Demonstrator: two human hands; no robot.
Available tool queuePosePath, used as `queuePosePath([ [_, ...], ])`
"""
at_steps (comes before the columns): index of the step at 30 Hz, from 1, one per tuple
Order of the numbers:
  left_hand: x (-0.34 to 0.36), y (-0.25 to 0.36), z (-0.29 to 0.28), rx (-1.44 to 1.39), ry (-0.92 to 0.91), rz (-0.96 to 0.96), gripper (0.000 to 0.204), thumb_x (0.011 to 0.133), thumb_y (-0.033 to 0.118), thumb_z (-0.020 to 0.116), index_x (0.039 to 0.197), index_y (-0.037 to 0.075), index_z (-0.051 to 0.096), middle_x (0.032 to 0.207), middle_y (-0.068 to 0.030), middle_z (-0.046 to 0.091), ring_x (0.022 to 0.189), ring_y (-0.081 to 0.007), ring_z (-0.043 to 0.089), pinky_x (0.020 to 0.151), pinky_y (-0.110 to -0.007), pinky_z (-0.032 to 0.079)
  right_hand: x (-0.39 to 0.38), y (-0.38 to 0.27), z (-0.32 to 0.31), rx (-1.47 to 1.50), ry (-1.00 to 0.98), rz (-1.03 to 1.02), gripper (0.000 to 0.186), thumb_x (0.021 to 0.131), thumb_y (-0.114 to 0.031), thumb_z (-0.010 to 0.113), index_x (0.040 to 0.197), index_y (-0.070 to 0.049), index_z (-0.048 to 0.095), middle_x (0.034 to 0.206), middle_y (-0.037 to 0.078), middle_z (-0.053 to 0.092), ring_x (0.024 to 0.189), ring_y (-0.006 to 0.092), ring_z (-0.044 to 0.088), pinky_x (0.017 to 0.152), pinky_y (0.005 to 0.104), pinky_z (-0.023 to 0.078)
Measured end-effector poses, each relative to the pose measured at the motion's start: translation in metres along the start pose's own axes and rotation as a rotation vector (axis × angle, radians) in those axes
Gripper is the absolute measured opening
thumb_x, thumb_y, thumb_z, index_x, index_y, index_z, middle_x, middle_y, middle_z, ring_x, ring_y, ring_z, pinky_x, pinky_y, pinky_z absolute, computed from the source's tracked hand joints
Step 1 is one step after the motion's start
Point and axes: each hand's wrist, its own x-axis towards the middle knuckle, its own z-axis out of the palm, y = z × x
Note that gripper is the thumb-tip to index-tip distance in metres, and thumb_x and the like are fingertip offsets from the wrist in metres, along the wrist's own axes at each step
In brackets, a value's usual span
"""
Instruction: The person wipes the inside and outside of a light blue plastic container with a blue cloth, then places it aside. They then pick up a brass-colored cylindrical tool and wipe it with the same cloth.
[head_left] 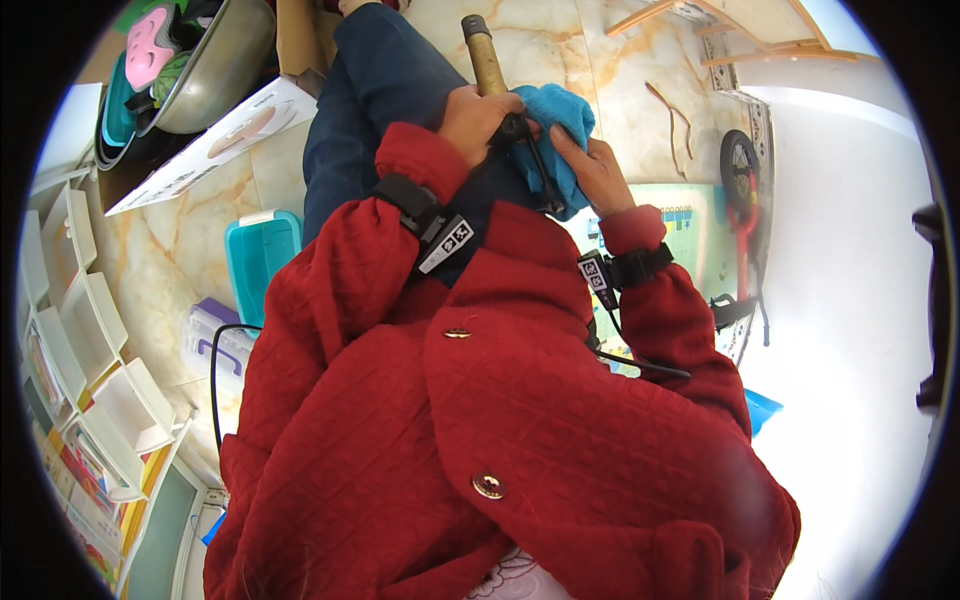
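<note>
My left hand (472,125) is closed around a gold-coloured tube (487,62) with a black end, which slants up past my knees. A black fitting (515,128) sits by the fingers at its near end, and a thin black rod (545,170) runs down from there. Exactly what kind of tool it is, I cannot tell. My right hand (603,178) grips a bunched blue cloth (560,115), thumb on top, pressed up against the black fitting. Both hands are close together above my lap; part of the fitting is hidden by fingers and cloth.
On the left stand a metal bowl (225,70) with toys, a printed cardboard box (215,145), a teal bin (262,255), a clear purple-lidded box (217,340) and a white shelf (95,320). A red balance bike (745,215) leans by the right wall near a patterned mat (700,230).
</note>
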Motion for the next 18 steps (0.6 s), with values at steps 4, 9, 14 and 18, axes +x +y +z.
queuePosePath([
  [4,0.005,-0.003,0.003,0.117,0.133,0.045,0.02,0.079,0.003,0.063,0.092,-0.009,0.055,0.08,-0.0132,0.063,0.067,-0.0197,0.063,0.06,-0.029,0.052,-0.021,-0.002,-0.008,-0.072,-0.012,0.007,0.039,0.089,-0.037,0.06,0.1,0.001,0.066,0.083,0.002,0.063,0.076,0.0081,0.054,0.069,0.023,0.045],
  [9,0.009,-0.006,0.003,0.167,0.181,0.042,0.018,0.077,0.003,0.064,0.09,-0.007,0.057,0.077,-0.0099,0.062,0.066,-0.0163,0.06,0.06,-0.029,0.05,-0.027,0.013,-0.014,0.056,-0.162,0.029,0.017,0.083,-0.017,0.069,0.087,-0.001,0.07,0.079,-0.001,0.065,0.073,0.0053,0.054,0.066,0.0225,0.046],
  [14,0.005,-0.004,-0.003,0.068,0.037,0.061,0.015,0.079,0.005,0.066,0.088,-0.003,0.058,0.079,-0.0085,0.062,0.07,-0.0158,0.061,0.062,-0.029,0.05,-0.018,0.019,-0.01,0.231,-0.117,0.027,0.013,0.079,-0.009,0.071,0.09,-0.002,0.07,0.082,0.001,0.067,0.074,0.0073,0.059,0.068,0.0226,0.048],
  [18,0.004,-0.003,-0.004,0.116,0.035,-0.01,0.025,0.081,0.009,0.067,0.099,-0.003,0.054,0.083,-0.0074,0.06,0.069,-0.015,0.06,0.063,-0.029,0.051,-0.009,0.007,-0.006,0.29,-0.058,-0.006,0.015,0.077,-0.006,0.071,0.092,-0.002,0.07,0.083,0.002,0.068,0.075,0.0085,0.06,0.07,0.0234,0.048],
])
